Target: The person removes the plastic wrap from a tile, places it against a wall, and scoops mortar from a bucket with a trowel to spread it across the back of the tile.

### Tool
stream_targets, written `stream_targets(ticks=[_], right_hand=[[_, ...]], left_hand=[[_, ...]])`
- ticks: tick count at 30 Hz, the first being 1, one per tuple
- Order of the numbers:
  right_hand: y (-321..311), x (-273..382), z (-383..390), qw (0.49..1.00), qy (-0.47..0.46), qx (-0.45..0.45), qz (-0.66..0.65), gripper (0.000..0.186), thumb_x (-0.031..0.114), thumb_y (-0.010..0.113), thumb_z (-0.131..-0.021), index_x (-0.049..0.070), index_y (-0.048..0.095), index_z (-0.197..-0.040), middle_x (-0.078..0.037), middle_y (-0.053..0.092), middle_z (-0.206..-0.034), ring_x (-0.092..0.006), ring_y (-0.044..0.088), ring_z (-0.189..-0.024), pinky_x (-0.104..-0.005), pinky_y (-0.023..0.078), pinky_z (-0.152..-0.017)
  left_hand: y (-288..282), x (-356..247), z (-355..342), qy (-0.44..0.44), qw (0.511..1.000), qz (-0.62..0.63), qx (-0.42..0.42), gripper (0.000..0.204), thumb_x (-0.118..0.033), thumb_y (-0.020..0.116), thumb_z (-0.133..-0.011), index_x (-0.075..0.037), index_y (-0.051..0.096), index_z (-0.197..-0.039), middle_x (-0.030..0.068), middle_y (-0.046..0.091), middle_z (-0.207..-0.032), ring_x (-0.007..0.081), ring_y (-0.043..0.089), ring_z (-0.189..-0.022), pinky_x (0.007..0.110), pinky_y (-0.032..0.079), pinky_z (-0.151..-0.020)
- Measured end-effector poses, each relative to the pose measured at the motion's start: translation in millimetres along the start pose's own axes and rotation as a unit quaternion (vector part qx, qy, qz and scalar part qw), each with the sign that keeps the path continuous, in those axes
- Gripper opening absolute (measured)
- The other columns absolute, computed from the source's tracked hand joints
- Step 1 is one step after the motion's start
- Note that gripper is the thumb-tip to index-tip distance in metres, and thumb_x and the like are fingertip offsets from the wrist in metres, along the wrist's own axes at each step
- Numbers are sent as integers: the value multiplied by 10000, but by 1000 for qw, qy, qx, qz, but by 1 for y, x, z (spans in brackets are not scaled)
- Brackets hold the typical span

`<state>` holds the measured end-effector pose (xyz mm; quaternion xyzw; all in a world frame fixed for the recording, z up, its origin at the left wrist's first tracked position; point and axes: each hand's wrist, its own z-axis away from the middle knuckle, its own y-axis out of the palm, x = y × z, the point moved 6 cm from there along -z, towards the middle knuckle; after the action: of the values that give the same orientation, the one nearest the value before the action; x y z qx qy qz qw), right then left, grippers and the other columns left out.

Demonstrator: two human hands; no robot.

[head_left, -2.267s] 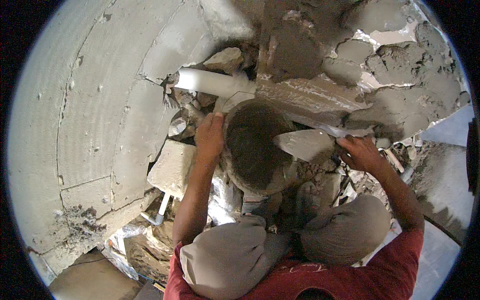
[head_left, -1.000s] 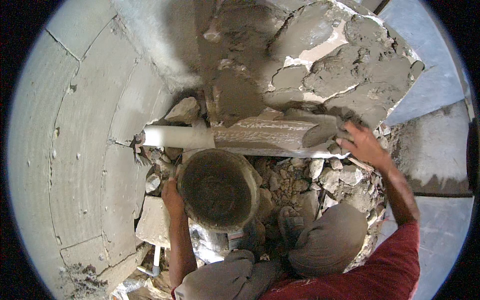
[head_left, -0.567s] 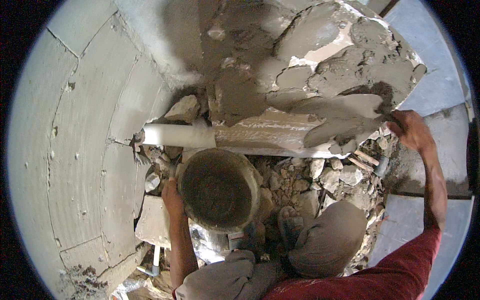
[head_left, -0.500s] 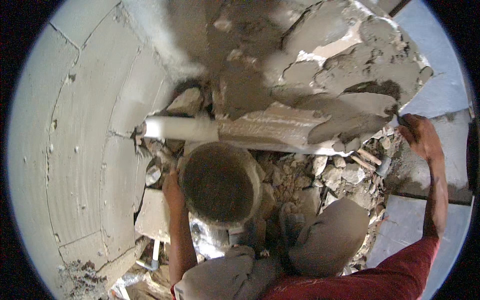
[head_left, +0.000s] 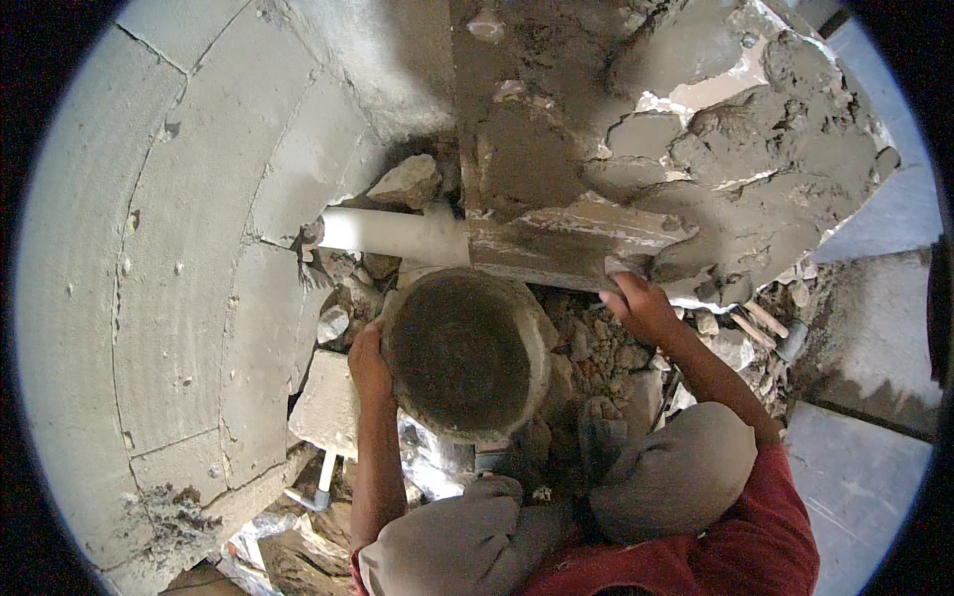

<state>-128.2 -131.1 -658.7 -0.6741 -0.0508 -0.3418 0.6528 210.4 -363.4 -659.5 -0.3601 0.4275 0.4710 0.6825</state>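
A round bucket (head_left: 457,358), dark inside and crusted with mortar, stands in front of me. My left hand (head_left: 370,363) is closed at its left rim. Beyond it is a slab (head_left: 556,139) coated with rough wet grey mortar, with paler bare patches. My right hand (head_left: 644,306) is at the slab's near edge, right of the bucket, its fingers closed round a small grey thing (head_left: 626,266) against the mortar. That thing is mostly covered by the fingers; I cannot make out its kind.
A white pipe (head_left: 383,232) runs between the block wall (head_left: 189,268) at left and the slab. Stones and rubble (head_left: 606,343) lie around the bucket. Wooden-handled tools (head_left: 765,320) rest at the right, near grey sheets (head_left: 860,487). My bent knees are close below.
My right hand has moved left along the slab's edge from its right corner. My left hand has shifted slightly down the bucket's side. The whole view has shifted a little.
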Motion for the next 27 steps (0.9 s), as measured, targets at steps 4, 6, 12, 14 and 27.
stream_targets(ticks=[4,6,12,14,27], right_hand=[[6,-22,-4,988,97,119,-7,493,409,463,-887,19,465,-1189,-249,608,-941,-415,587,-891,-474,461,-777],[-4,-20,5,992,48,119,-8,495,404,459,-892,15,456,-1198,-241,616,-936,-409,604,-850,-475,471,-767],[-20,-28,69,982,68,145,99,446,327,554,-839,49,459,-1175,-216,586,-1017,-371,586,-930,-455,488,-754],[-41,9,68,970,93,203,92,396,271,579,-837,-12,502,-1103,-252,568,-1013,-391,573,-936,-457,457,-797],[-2,119,11,929,-8,346,-134,392,255,508,-850,-18,409,-1114,-214,566,-898,-328,610,-827,-415,489,-708]], left_hand=[[-26,26,8,-29,998,30,-42,347,-254,413,-917,42,594,-923,96,584,-879,203,525,-806,327,403,-761],[-35,30,8,-17,997,47,-51,350,-260,413,-919,44,583,-941,93,580,-877,202,517,-804,326,403,-755],[-5,1,2,-11,1000,2,-6,362,-265,422,-917,60,581,-942,93,593,-890,190,510,-813,315,399,-761],[-5,-11,0,19,998,-56,18,367,-265,426,-919,60,585,-974,94,601,-907,193,522,-835,317,404,-780],[27,-55,21,172,957,-231,23,441,-306,376,-949,52,569,-1119,174,602,-1044,232,551,-952,334,414,-851]])
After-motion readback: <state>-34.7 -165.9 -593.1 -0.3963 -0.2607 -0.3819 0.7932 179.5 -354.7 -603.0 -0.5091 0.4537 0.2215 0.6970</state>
